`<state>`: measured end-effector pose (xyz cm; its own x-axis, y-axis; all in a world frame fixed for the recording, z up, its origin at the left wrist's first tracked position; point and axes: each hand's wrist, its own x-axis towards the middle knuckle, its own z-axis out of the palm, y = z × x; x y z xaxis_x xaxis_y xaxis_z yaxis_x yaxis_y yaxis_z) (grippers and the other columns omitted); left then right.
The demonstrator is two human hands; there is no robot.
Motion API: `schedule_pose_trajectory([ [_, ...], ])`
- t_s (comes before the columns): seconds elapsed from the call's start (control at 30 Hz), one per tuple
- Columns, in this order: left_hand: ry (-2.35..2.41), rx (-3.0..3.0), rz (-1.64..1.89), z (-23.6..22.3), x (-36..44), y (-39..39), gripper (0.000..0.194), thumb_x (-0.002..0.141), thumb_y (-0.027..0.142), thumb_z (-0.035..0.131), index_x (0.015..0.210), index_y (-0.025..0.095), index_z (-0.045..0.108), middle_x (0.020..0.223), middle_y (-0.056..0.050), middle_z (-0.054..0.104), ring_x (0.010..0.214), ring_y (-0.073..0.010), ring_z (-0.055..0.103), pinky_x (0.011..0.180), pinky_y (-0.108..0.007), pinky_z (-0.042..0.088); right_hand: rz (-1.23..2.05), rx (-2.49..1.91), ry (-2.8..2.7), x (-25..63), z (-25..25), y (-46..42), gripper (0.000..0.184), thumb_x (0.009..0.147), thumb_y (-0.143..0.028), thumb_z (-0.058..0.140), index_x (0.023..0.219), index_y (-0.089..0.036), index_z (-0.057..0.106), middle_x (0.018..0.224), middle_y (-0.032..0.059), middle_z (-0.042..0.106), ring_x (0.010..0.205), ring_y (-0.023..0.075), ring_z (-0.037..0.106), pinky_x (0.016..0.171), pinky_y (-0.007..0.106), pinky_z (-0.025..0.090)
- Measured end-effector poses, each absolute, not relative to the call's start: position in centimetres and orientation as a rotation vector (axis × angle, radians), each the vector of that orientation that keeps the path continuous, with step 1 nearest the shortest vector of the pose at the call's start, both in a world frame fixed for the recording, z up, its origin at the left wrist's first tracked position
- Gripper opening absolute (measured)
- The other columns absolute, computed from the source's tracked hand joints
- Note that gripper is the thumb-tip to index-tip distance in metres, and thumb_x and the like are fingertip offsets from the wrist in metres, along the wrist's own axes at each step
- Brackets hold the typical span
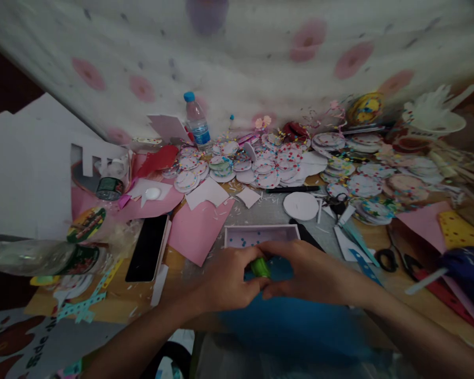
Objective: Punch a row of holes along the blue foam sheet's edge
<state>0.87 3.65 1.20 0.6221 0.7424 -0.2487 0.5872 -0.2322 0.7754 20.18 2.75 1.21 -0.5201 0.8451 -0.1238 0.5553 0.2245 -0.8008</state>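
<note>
My left hand [231,276] and my right hand [306,271] meet in front of me, fingers curled around a small bright green paper punch [260,267]. Most of the punch is hidden by the fingers. A blue sheet of paper [296,323], blurred by motion, hangs below and between my hands; whether it sits inside the punch I cannot tell. Just beyond my fingertips is a shallow white box [263,229] with small blue dots scattered inside.
Behind the box lie piles of white discs with coloured dots [268,166] and a water bottle [198,123]. A phone [147,247] and pink paper [199,226] lie left. Scissors [391,258] lie right. An empty bottle [47,258] rests far left.
</note>
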Motion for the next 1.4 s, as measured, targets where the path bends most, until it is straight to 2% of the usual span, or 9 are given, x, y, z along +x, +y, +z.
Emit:
schedule_pose_trajectory([
  [0.13, 1.087, 1.973, 0.244, 1.1, 0.6, 3.4, 0.026, 0.075, 0.020, 0.059, 0.100, 0.016, 0.062, 0.087, -0.006, 0.069, 0.074, -0.0187, 0.061, 0.063, -0.026, 0.043, 1.214, -1.263, -2.218, 19.6, 0.7, 3.0, 0.046, 0.067, -0.037, 0.078, 0.107, -0.019, 0.064, 0.091, 0.0048, 0.072, 0.085, 0.0247, 0.067, 0.071, 0.030, 0.049],
  [0.33, 1.066, 1.938, 0.288, 0.7, 0.5, 3.7, 0.025, 0.075, 0.019, 0.059, 0.099, 0.018, 0.064, 0.085, -0.004, 0.069, 0.074, -0.0174, 0.061, 0.064, -0.025, 0.042, 1.237, -1.229, -2.149, 19.6, -0.1, 2.9, 0.044, 0.069, -0.035, 0.078, 0.107, -0.017, 0.065, 0.091, 0.0052, 0.072, 0.089, 0.0245, 0.067, 0.076, 0.032, 0.050],
  [0.53, 1.019, 1.810, 0.243, 1.1, 0.4, 4.6, 0.030, 0.075, 0.031, 0.067, 0.100, 0.015, 0.066, 0.082, -0.003, 0.066, 0.075, -0.0165, 0.059, 0.065, -0.024, 0.044, 1.380, -1.194, -1.968, 21.3, 0.6, 3.3, 0.062, 0.067, -0.038, 0.078, 0.123, -0.022, 0.057, 0.110, 0.0042, 0.068, 0.101, 0.0212, 0.064, 0.087, 0.030, 0.050],
  [0.6, 1.010, 1.755, 0.233, 1.2, 0.0, 4.8, 0.039, 0.073, 0.038, 0.071, 0.103, 0.014, 0.065, 0.085, -0.003, 0.066, 0.077, -0.0169, 0.059, 0.067, -0.025, 0.045, 1.358, -1.310, -1.936, 22.2, 0.6, 3.1, 0.043, 0.072, -0.037, 0.073, 0.111, -0.021, 0.065, 0.097, 0.0022, 0.071, 0.088, 0.0194, 0.066, 0.075, 0.027, 0.052],
  [0.67, 0.986, 1.685, 0.219, 1.1, -0.4, 5.0, 0.042, 0.071, 0.042, 0.073, 0.102, 0.015, 0.065, 0.085, -0.003, 0.066, 0.078, -0.0169, 0.059, 0.069, -0.025, 0.046, 1.345, -1.414, -1.914, 23.0, 0.3, 2.7, 0.019, 0.079, -0.037, 0.064, 0.083, -0.019, 0.069, 0.070, -0.0010, 0.067, 0.064, 0.0155, 0.061, 0.055, 0.023, 0.048],
  [0.73, 0.951, 1.614, 0.204, 1.1, -0.8, 5.2, 0.039, 0.071, 0.043, 0.073, 0.098, 0.016, 0.065, 0.084, -0.002, 0.065, 0.079, -0.0163, 0.059, 0.071, -0.025, 0.047, 1.374, -1.444, -1.872, 23.4, 0.0, 2.1, 0.026, 0.083, -0.037, 0.058, 0.065, -0.019, 0.063, 0.055, -0.0035, 0.056, 0.051, 0.0120, 0.051, 0.045, 0.022, 0.040],
  [1.07, 0.820, 1.557, 0.083, 1.9, -1.3, 6.0, 0.034, 0.069, 0.034, 0.076, 0.095, 0.016, 0.066, 0.085, -0.001, 0.063, 0.081, -0.0152, 0.059, 0.072, -0.025, 0.048, 1.311, -1.452, -1.883, 22.9, 0.0, 0.4, 0.025, 0.085, -0.036, 0.054, 0.068, -0.019, 0.062, 0.059, -0.0025, 0.056, 0.055, 0.0123, 0.049, 0.048, 0.022, 0.038],
  [1.27, 0.850, 1.502, 0.129, 1.8, -1.7, 6.4, 0.030, 0.073, 0.034, 0.073, 0.094, 0.015, 0.064, 0.088, -0.003, 0.064, 0.083, -0.0157, 0.060, 0.076, -0.027, 0.048, 1.254, -1.472, -1.925, 23.4, -0.3, 0.0, 0.029, 0.086, -0.035, 0.054, 0.061, -0.020, 0.051, 0.055, -0.0045, 0.048, 0.052, 0.0108, 0.044, 0.047, 0.021, 0.035],
  [1.4, 0.856, 1.494, 0.228, 1.2, -1.6, 6.7, 0.031, 0.076, 0.037, 0.070, 0.096, 0.015, 0.063, 0.091, -0.004, 0.064, 0.085, -0.0160, 0.060, 0.077, -0.027, 0.047, 1.315, -1.485, -1.870, 23.6, -0.7, -0.1, 0.028, 0.087, -0.038, 0.052, 0.066, -0.020, 0.055, 0.060, -0.0033, 0.055, 0.055, 0.0118, 0.048, 0.049, 0.022, 0.037],
])
